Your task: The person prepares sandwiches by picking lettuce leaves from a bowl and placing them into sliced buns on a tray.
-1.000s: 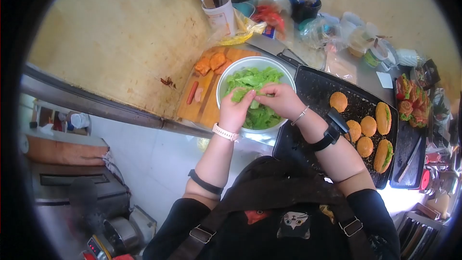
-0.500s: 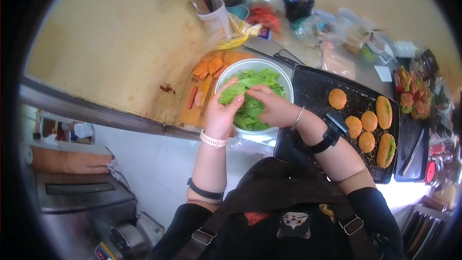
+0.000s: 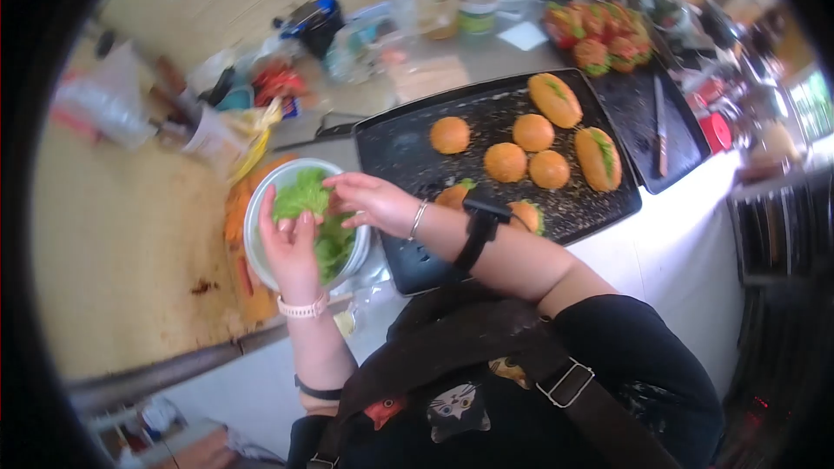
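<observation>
A white bowl (image 3: 254, 239) of green lettuce (image 3: 333, 247) stands at the left, partly over a wooden board. My left hand (image 3: 291, 247) is over the bowl's left side, its fingers closed on a piece of lettuce (image 3: 300, 194). Above the bowl's right side is my right hand (image 3: 369, 200), fingers apart and slightly curled, with nothing visible in it. Right of the bowl, a black tray (image 3: 400, 143) holds several round buns (image 3: 506, 161) and long buns (image 3: 554, 100), some with lettuce in them.
A second dark tray (image 3: 638, 135) holds filled buns (image 3: 599, 35) and a knife (image 3: 661, 126). Plastic bags, tubs (image 3: 478, 9) and a cup of utensils (image 3: 208, 135) stand along the wall. Orange food and a sausage (image 3: 244, 276) lie left of the bowl.
The view has swung right, so the bowl and trays appear further left. My right hand has drawn back from the lettuce and its fingers have spread. My left hand still has lettuce.
</observation>
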### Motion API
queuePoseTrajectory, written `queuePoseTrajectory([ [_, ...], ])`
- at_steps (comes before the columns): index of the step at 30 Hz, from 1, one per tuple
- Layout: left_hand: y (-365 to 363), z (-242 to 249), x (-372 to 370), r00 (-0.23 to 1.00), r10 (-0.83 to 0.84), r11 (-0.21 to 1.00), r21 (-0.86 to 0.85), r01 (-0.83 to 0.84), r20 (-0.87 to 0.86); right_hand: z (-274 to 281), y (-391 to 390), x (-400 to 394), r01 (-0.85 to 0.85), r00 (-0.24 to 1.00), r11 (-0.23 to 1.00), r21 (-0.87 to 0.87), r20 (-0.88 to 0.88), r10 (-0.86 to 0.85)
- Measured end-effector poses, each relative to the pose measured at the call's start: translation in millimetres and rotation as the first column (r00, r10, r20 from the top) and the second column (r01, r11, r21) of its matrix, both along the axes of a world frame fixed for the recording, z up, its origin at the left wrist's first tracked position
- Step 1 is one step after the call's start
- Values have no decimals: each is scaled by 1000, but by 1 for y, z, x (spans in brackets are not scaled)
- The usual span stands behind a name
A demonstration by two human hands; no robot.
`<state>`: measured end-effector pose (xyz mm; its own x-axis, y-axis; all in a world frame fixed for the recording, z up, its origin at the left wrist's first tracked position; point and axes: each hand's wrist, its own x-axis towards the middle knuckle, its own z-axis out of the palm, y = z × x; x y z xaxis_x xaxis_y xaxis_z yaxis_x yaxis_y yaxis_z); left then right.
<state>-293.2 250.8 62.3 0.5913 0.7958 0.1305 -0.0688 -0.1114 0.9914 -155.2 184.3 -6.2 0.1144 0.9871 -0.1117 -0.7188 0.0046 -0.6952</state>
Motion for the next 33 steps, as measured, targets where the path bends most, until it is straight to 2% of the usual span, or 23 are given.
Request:
queuePoseTrajectory([
  [1,-8,3,10,999,-51,999,8,51,16,3,-6,6,54,983,997,-53,-175,-63],
  [2,-16,6,18,995,-92,996,16,91,27,5,-17,12,68,984,997,-29,-165,-72],
  [4,-30,10,31,960,-252,967,13,255,-125,15,-43,21,80,986,997,22,-151,-76],
  [5,-36,6,40,928,-321,945,7,328,-187,12,-58,28,118,990,993,5,77,-118],
  [6,-42,3,48,889,-385,918,-3,397,-249,11,-75,34,189,976,982,3,108,-188],
  [9,-63,-9,81,727,-543,778,73,624,-420,-20,-133,60,371,914,910,-185,248,-322],
  [11,-74,-28,110,635,-587,705,68,706,-502,-22,-180,76,567,794,806,-171,374,-479],
  [12,-76,-46,128,575,-585,655,84,751,-572,-30,-201,80,744,592,638,-199,639,-491],
  [13,-80,-68,146,576,-487,591,238,771,-657,-36,-224,86,828,417,535,-169,823,-385],
  [14,-86,-85,164,584,-375,496,376,782,-720,-37,-245,89,872,347,457,-177,881,-322],
  [16,-110,-94,201,482,-315,479,302,824,-818,-49,-279,93,915,309,359,-183,890,-334],
  [18,-135,-103,228,422,-170,444,314,839,-890,-48,-299,92,930,321,295,-220,878,-357],
  [19,-142,-107,237,393,-94,425,320,847,-915,-49,-304,91,932,317,290,-219,881,-352],
  [22,-152,-125,258,263,-91,491,186,851,-961,-51,-314,91,936,296,289,-200,892,-341],
  [23,-150,-136,260,323,-86,509,237,828,-943,-51,-315,92,935,288,302,-186,896,-338],
  [26,-135,-148,250,535,-260,626,281,727,-804,-40,-310,92,943,245,308,-127,891,-383],
  [27,-130,-145,244,604,-374,633,282,721,-703,-36,-306,93,946,230,307,-105,885,-405],
  [30,-126,-132,217,676,-653,690,99,717,-341,-37,-292,104,906,286,420,-46,799,-529],
  [33,-125,-113,199,690,-647,636,268,723,-326,-11,-263,112,871,376,481,100,495,-783],
])
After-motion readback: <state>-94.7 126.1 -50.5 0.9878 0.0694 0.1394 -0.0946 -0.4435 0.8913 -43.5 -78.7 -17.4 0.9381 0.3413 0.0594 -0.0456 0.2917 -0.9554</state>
